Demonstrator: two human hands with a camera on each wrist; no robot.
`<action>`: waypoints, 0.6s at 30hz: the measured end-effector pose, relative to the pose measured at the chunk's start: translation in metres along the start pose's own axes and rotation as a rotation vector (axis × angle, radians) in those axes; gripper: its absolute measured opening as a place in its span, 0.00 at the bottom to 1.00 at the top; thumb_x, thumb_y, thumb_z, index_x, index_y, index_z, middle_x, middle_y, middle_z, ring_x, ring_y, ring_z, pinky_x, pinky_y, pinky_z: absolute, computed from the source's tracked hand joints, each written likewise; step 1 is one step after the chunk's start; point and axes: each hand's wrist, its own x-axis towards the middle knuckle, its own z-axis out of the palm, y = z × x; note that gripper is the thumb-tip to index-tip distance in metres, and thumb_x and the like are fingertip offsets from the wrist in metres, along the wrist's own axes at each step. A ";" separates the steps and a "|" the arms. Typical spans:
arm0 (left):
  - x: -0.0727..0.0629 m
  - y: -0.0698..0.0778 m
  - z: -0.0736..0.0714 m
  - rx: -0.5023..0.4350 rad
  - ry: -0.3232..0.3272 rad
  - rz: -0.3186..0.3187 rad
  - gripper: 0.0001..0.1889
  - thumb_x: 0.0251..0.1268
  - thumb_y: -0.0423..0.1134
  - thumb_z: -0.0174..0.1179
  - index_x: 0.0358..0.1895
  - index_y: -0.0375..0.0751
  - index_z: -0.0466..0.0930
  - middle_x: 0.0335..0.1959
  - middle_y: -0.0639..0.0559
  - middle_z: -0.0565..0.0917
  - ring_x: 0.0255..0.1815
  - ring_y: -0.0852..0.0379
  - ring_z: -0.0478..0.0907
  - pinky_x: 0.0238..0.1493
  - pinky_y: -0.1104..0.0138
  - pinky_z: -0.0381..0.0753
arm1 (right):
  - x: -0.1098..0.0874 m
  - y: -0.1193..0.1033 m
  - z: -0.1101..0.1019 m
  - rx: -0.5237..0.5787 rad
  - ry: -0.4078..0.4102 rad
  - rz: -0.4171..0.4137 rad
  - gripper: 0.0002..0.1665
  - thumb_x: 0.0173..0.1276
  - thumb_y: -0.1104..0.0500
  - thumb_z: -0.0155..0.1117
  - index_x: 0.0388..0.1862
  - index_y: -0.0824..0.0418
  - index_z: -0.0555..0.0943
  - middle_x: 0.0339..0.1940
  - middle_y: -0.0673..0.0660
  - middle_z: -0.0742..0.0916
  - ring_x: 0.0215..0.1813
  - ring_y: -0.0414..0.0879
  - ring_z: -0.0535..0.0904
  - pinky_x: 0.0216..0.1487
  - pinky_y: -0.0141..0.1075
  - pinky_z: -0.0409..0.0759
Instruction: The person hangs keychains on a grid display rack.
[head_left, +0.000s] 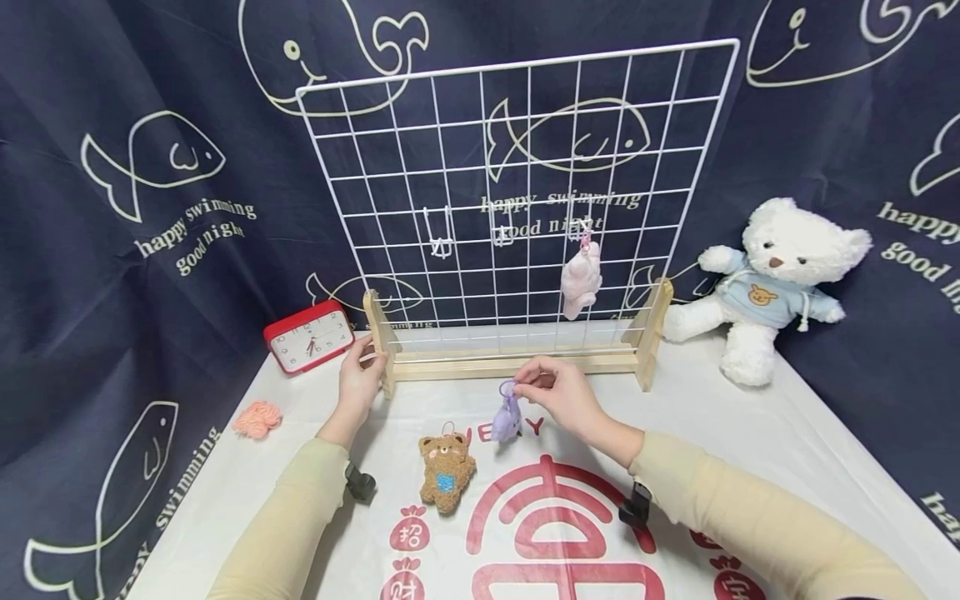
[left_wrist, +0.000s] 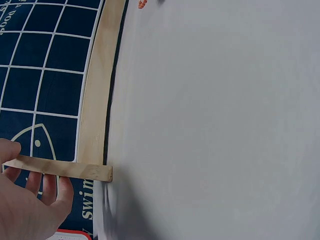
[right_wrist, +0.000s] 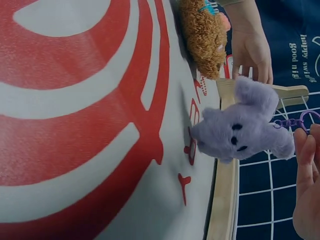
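Note:
My right hand (head_left: 558,392) pinches the purple ring of a small purple plush keychain (head_left: 507,419), which dangles from it over the white tablecloth. In the right wrist view the plush (right_wrist: 245,125) hangs by a short purple chain below the fingertips. My left hand (head_left: 360,379) holds the left wooden foot (head_left: 378,337) of a white wire grid rack (head_left: 480,171); the left wrist view shows thumb and fingers on either side of the wooden foot (left_wrist: 65,168). A pink plush keychain (head_left: 582,283) hangs from the rack's right hook. The middle hook (head_left: 502,237) and left hook (head_left: 441,246) hold nothing.
A brown bear plush keychain (head_left: 446,473) lies on the cloth between my arms. Left of the rack stand a red clock (head_left: 310,337) and a coral-pink bundle (head_left: 258,419). A white teddy bear (head_left: 772,283) in a blue top sits at right, against the dark curtain.

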 end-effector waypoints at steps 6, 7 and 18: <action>0.000 0.000 -0.001 0.003 -0.004 -0.001 0.24 0.74 0.29 0.57 0.71 0.36 0.70 0.61 0.32 0.76 0.63 0.36 0.75 0.65 0.50 0.78 | 0.005 -0.012 -0.002 0.038 0.008 0.017 0.06 0.63 0.71 0.73 0.37 0.70 0.85 0.32 0.62 0.89 0.29 0.43 0.85 0.30 0.28 0.82; 0.000 0.000 -0.001 0.005 -0.004 -0.001 0.24 0.74 0.29 0.56 0.71 0.36 0.70 0.61 0.32 0.76 0.63 0.36 0.75 0.65 0.50 0.78 | 0.006 -0.013 -0.003 0.035 0.009 0.016 0.06 0.63 0.70 0.73 0.38 0.69 0.85 0.32 0.61 0.89 0.29 0.41 0.85 0.31 0.28 0.83; -0.001 0.001 -0.001 0.006 -0.004 0.001 0.25 0.74 0.29 0.57 0.72 0.36 0.70 0.61 0.32 0.76 0.63 0.36 0.76 0.65 0.50 0.78 | 0.016 -0.019 -0.007 0.057 0.050 -0.010 0.06 0.64 0.70 0.73 0.39 0.69 0.85 0.34 0.60 0.89 0.31 0.43 0.85 0.33 0.28 0.83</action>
